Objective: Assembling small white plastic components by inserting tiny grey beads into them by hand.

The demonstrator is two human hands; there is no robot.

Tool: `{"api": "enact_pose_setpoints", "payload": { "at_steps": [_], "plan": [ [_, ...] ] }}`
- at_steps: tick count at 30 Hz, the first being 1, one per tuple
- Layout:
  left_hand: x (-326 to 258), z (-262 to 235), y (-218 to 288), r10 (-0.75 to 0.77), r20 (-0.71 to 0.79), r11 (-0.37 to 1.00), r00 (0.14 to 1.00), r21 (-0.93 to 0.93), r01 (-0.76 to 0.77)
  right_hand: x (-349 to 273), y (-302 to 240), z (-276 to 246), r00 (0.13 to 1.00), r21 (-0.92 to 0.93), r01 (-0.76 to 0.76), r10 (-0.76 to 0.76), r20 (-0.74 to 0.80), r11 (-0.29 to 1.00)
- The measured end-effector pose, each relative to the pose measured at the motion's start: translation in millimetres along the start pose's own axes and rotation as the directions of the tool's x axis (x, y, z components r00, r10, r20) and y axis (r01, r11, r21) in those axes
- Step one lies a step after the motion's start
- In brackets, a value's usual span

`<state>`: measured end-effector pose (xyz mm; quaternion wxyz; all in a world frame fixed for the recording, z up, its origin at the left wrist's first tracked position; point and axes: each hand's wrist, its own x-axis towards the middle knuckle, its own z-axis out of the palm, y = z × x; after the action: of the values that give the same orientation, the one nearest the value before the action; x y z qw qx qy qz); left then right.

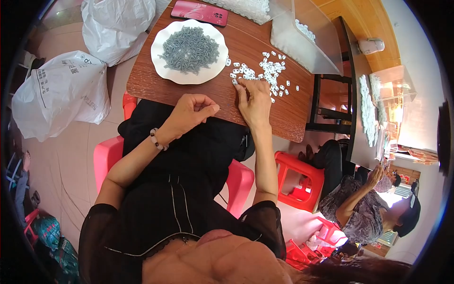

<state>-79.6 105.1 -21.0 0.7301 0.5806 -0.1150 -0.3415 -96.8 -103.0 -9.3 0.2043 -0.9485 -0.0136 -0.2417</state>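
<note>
Nearest the camera was the person's black top [189, 189], with both bare forearms running up from it toward the desk [189, 92]. The left hand [191, 111] hung at the near edge of the brown wooden desk, its fingers curled in and the thumb and forefinger pressed together; whether anything small sat in that grip could not be told. A beaded bracelet [156, 139] circled the left wrist. The right hand [255, 102] lay palm-down on the desk, fingers extended and close together, with the fingertips [239, 85] touching the near end of a scatter of small white pieces [267, 71]. These pieces lay loose on the desk surface, spreading up and to the right from the right hand (none stacked, as far as could be seen).

Left of the scatter stood a white plate [163, 64] with a scalloped rim, carrying a heap of small grey pieces [190, 48]. Beyond the plate lay a red phone [199, 12]. A clear plastic container [302, 40] stood at the far right of the desk. Two white plastic bags [61, 92] rested on the floor to the left. The person sat on a pink plastic chair [106, 158]. Another person [359, 203] sat well apart at lower right.
</note>
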Motion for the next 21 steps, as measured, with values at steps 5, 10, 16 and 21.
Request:
{"api": "enact_pose_setpoints", "payload": {
  "at_steps": [5,10,16,21],
  "plan": [
    [0,1,1,0.024,-0.006,0.999,1.0,0.036,-0.023,7,-3,8,1.0,-0.111,-0.003,0.006,0.024,0.994],
    [1,0,-2,0.024,-0.008,0.999,1.0,0.03,-0.023,14,-9,5,0.991,-0.118,-0.038,0.052,0.123,0.992],
    [3,-1,-5,0.03,0.002,0.999,1.0,0.021,-0.03,18,-11,5,0.981,-0.141,-0.054,0.08,0.179,0.988],
    [3,-1,-3,0.031,0.0,0.999,1.0,0.02,-0.031,22,-13,3,0.973,-0.145,-0.077,0.106,0.205,0.986]
  ]
}}
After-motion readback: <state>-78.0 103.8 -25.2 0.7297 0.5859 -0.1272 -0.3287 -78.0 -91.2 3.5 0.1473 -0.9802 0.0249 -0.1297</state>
